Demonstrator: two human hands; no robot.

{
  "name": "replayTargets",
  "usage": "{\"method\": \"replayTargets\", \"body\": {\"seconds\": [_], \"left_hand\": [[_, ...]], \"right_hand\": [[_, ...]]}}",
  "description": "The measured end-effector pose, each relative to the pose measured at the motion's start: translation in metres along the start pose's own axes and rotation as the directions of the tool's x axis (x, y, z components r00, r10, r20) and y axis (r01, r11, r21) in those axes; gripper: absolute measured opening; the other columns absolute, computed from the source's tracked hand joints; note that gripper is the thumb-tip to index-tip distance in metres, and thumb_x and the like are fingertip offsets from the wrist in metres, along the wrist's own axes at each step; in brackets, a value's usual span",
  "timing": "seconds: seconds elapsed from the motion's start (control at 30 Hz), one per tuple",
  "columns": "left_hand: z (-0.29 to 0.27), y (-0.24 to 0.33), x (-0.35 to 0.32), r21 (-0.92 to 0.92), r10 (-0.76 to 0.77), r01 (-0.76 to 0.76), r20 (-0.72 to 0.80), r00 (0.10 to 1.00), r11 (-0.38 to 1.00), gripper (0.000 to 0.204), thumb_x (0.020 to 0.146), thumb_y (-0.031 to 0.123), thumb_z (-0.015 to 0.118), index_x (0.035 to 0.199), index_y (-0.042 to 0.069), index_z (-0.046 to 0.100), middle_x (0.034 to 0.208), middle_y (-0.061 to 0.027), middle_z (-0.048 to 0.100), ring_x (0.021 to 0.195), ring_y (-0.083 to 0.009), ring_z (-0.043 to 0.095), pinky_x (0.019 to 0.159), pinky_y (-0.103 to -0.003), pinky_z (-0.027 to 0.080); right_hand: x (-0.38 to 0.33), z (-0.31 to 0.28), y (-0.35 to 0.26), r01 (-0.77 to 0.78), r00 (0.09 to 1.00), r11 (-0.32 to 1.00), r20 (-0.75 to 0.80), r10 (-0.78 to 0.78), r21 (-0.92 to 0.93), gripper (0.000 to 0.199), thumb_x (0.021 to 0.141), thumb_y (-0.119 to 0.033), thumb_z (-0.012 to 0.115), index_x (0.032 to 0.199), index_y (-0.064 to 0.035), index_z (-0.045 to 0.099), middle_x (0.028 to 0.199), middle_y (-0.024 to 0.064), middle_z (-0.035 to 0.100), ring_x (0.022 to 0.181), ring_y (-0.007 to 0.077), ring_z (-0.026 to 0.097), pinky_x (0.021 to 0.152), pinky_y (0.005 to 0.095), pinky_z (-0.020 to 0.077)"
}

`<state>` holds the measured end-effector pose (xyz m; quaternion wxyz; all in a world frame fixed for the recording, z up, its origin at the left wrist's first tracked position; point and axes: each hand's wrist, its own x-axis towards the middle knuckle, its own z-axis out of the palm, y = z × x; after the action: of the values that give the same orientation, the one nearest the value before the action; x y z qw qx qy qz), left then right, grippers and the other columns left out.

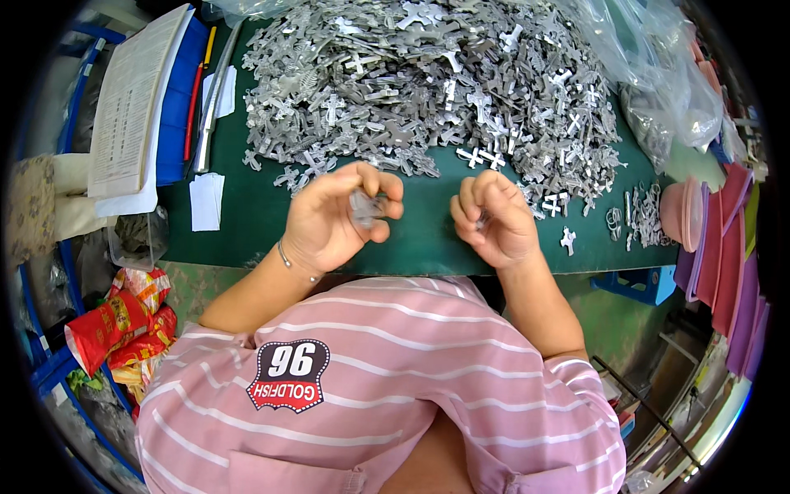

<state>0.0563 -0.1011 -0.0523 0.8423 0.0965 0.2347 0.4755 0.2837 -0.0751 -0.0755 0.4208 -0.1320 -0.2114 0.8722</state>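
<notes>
Surface: green table [247,222], bearing a large heap of silver cross-shaped metal pieces [428,82].
Left hand [333,218]: raised above the table's near edge, fingers curled around a small stack of metal pieces [364,206].
Right hand [494,222]: fingers clenched on a small metal piece [481,219], mostly hidden.
Periphery: clear plastic bags [658,82] right; papers [132,99] left.

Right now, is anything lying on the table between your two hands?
No: the head view shows only bare green table mat between the left hand and the right hand.
</notes>
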Motion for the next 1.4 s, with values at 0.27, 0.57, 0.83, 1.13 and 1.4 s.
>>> {"method": "replayTargets", "body": {"seconds": [0.27, 0.57, 0.83, 1.13, 1.4], "left_hand": [[0.003, 0.018, 0.026, 0.921, 0.457, -0.326, 0.388, 0.8, -0.212, 0.012, 0.075, 0.003, 0.067, 0.085, 0.002, 0.061, 0.069, -0.0046, 0.052, 0.065, -0.0171, 0.056, 0.057, -0.026, 0.045], [0.01, 0.004, 0.036, 0.568, 0.15, -0.226, 0.538, 0.829, -0.791, 0.013, 0.069, 0.007, 0.061, 0.082, 0.007, 0.065, 0.075, -0.0083, 0.049, 0.066, -0.0237, 0.056, 0.057, -0.035, 0.047], [0.016, 0.011, 0.037, 0.468, -0.017, -0.301, 0.52, 0.854, -0.831, 0.01, 0.069, 0.012, 0.059, 0.076, 0.007, 0.063, 0.072, -0.0083, 0.048, 0.063, -0.0237, 0.055, 0.055, -0.036, 0.046], [0.011, 0.016, 0.041, 0.506, -0.018, -0.375, 0.577, 0.817, -0.777, 0.007, 0.071, 0.009, 0.061, 0.077, 0.005, 0.06, 0.073, -0.0092, 0.048, 0.065, -0.0265, 0.057, 0.057, -0.036, 0.047], [0.009, 0.013, 0.028, 0.943, 0.398, -0.324, 0.325, 0.858, -0.071, 0.008, 0.078, 0.002, 0.065, 0.083, 0.001, 0.06, 0.086, -0.0075, 0.061, 0.067, -0.0127, 0.054, 0.062, -0.024, 0.045]], "right_hand": [[0.026, 0.017, 0.004, -0.114, 0.948, -0.472, 0.046, -0.314, -0.874, 0.019, 0.075, -0.017, 0.068, 0.088, -0.0048, 0.061, 0.08, 0.0119, 0.058, 0.067, 0.032, 0.059, 0.058, 0.0393, 0.0486], [0.01, 0.014, -0.011, -0.084, 0.928, -0.126, -0.032, -0.371, -0.989, 0.015, 0.075, -0.009, 0.07, 0.083, 0.0007, 0.063, 0.069, 0.0098, 0.057, 0.055, 0.0176, 0.054, 0.052, 0.028, 0.0436], [-0.009, 0.012, -0.02, -0.059, 0.979, 0.734, -0.183, -0.09, -0.677, 0.02, 0.089, -0.014, 0.057, 0.089, 0.0055, 0.062, 0.069, 0.007, 0.059, 0.053, 0.0083, 0.048, 0.047, 0.022, 0.0389], [0.012, 0.011, -0.029, -0.042, 0.962, 0.81, -0.242, -0.125, -0.585, 0.014, 0.086, -0.012, 0.059, 0.091, 0.0011, 0.06, 0.074, 0.0101, 0.061, 0.049, 0.0102, 0.051, 0.038, 0.0204, 0.0347], [0.039, 0.016, 0.002, -0.107, 0.962, -0.509, 0.04, -0.269, -0.854, 0.017, 0.077, -0.019, 0.067, 0.086, -0.0046, 0.063, 0.081, 0.0129, 0.061, 0.069, 0.0319, 0.061, 0.062, 0.0385, 0.0498]]}}
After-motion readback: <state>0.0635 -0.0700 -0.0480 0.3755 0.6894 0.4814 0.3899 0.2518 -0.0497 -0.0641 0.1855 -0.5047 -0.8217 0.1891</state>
